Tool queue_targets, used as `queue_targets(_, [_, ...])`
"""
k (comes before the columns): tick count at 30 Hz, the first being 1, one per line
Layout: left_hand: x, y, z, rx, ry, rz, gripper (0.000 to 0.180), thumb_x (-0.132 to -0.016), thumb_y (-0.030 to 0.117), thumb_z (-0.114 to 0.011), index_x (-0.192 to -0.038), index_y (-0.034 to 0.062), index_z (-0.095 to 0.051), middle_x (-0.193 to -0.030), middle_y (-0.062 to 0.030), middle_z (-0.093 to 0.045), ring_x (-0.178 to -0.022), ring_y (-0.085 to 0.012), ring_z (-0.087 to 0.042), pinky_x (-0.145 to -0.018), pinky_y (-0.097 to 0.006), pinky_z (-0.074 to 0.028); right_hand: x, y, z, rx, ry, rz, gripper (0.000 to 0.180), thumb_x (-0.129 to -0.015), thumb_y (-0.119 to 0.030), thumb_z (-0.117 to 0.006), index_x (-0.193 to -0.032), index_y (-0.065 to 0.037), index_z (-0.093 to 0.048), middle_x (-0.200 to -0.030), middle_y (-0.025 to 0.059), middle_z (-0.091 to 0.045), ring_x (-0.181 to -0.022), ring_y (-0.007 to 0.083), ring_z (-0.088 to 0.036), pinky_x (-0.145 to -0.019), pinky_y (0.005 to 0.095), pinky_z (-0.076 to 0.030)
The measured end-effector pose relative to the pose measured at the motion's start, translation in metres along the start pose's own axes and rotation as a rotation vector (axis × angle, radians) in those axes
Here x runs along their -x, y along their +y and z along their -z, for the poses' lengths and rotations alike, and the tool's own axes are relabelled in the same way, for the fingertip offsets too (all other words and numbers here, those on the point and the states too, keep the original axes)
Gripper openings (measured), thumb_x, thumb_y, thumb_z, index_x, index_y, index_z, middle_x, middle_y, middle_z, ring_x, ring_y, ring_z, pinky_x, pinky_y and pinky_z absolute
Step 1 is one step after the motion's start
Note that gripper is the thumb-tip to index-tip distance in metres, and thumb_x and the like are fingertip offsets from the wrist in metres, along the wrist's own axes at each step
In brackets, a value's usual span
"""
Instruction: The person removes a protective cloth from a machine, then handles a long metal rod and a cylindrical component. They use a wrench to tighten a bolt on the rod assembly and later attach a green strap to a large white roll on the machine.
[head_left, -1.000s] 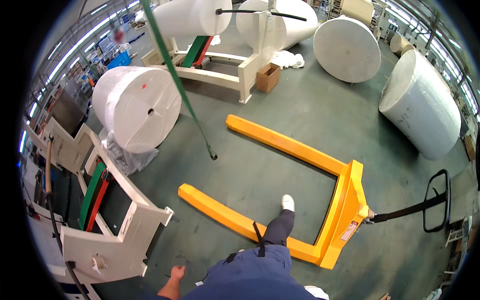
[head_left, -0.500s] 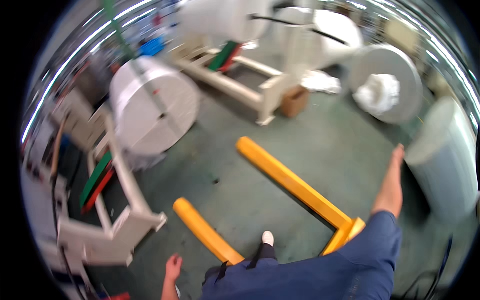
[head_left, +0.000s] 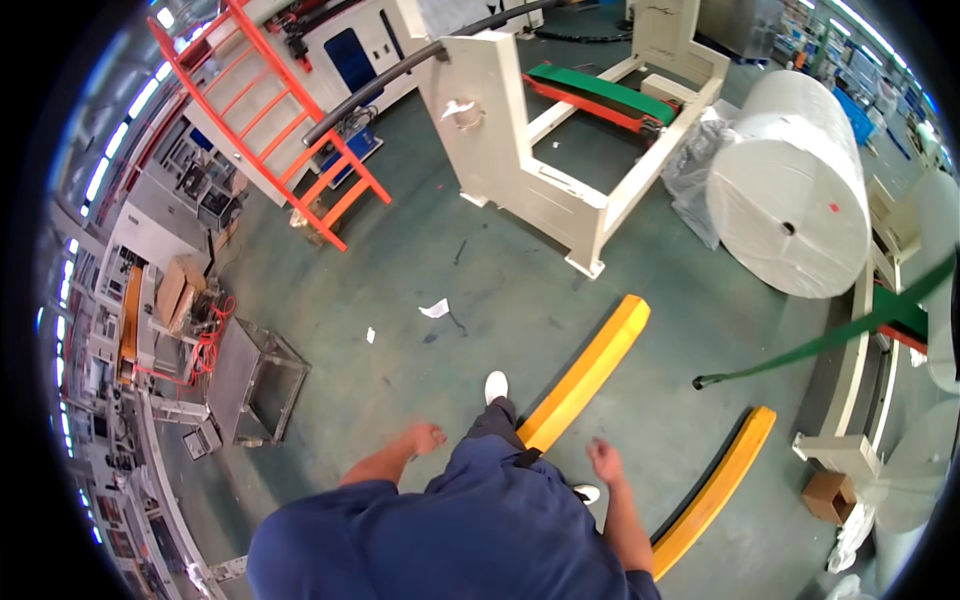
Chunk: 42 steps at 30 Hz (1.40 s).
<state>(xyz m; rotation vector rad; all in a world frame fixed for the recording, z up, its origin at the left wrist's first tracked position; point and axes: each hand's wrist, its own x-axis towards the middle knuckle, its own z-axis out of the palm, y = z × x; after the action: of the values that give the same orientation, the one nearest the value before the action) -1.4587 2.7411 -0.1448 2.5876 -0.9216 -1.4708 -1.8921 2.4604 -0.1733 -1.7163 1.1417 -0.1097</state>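
My left hand (head_left: 425,438) hangs over the floor left of my legs, its fingers loosely bent and nothing in it. My right hand (head_left: 604,460) hangs on the other side, also without anything, its fingers slightly apart. It is nearest to the two yellow pallet truck forks. The left fork (head_left: 585,372) runs forward beside my leg, and the right fork (head_left: 718,492) lies farther right. Neither hand touches them. The truck's handle is not in view. One white shoe (head_left: 496,386) is stepped forward left of the forks.
A cream steel stand (head_left: 505,150) with a green-and-red cradle (head_left: 605,95) stands ahead. Right of it sits a large wrapped white roll (head_left: 790,200). A green strap (head_left: 830,345) crosses the right side. An orange ladder (head_left: 290,110) and a metal frame cart (head_left: 262,385) stand left.
My view has swung left, so the forks, roll and stands now appear farther right. The ladder and cart have come into view. My right arm, stretched out before, now hangs lower by my side.
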Motion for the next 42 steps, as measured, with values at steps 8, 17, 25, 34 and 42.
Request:
queue_targets(8, [-0.028,-0.103,0.073,0.29,0.067,0.264,0.045,-0.086,0.043,-0.062,-0.116,0.0099,-0.066,-0.107,-0.0175,-0.069,-0.105,-0.0343,-0.064,-0.091,-0.039,-0.049,-0.22,-0.139,0.038,0.114,0.032,-0.149,0.044,-0.088,-0.034,-0.06,-0.114,0.001,-0.064,-0.096,0.0176,-0.069,-0.09,0.0261,-0.068,-0.081,0.036,-0.053])
queue_targets(17, [-0.092,-0.104,0.274,0.76,0.521,0.183,0.04,-0.091,0.028,-0.063,-0.118,-0.0018,-0.061,-0.087,-0.0118,-0.068,-0.072,-0.0159,-0.062,-0.069,-0.031,-0.05,-0.474,-0.252,0.038,0.546,-0.022,-0.083,0.049,-0.08,-0.033,-0.064,-0.119,-0.005,-0.062,-0.112,0.0205,-0.066,-0.105,0.035,-0.062,-0.091,0.042,-0.05])
queue_targets(25, [-0.136,-0.06,0.365,0.526,0.374,0.349,0.047,-0.09,0.033,-0.062,-0.119,-0.003,-0.06,-0.092,-0.012,-0.07,-0.084,-0.0208,-0.066,-0.079,-0.034,-0.052,-0.738,-0.349,0.046,0.71,0.102,-0.041,0.06,-0.079,-0.033,-0.071,-0.127,-0.005,-0.049,-0.119,0.0184,-0.055,-0.113,0.0361,-0.054,-0.094,0.046,-0.047])
queue_targets(34, [-0.198,0.15,0.538,0.638,0.353,0.323,0.042,-0.087,0.018,-0.06,-0.122,-0.0059,-0.055,-0.104,-0.0164,-0.067,-0.096,-0.0225,-0.063,-0.088,-0.035,-0.048,-0.88,-0.348,0.041,1.0,0.143,0.096,0.025,-0.089,-0.026,-0.059,-0.108,-0.01,-0.058,-0.113,0.0106,-0.059,-0.107,0.0285,-0.059,-0.086,0.045,-0.048])
queue_targets(42, [-0.208,0.32,0.737,0.487,0.563,-0.091,0.043,-0.094,0.027,-0.059,-0.127,-0.0004,-0.058,-0.113,-0.0137,-0.066,-0.109,-0.0233,-0.061,-0.096,-0.034,-0.046,-0.868,-0.359,0.036,0.554,0.017,-0.174,0.019,-0.086,-0.017,-0.057,-0.101,-0.006,-0.057,-0.095,0.0149,-0.066,-0.088,0.0342,-0.066,-0.076,0.0441,-0.055])
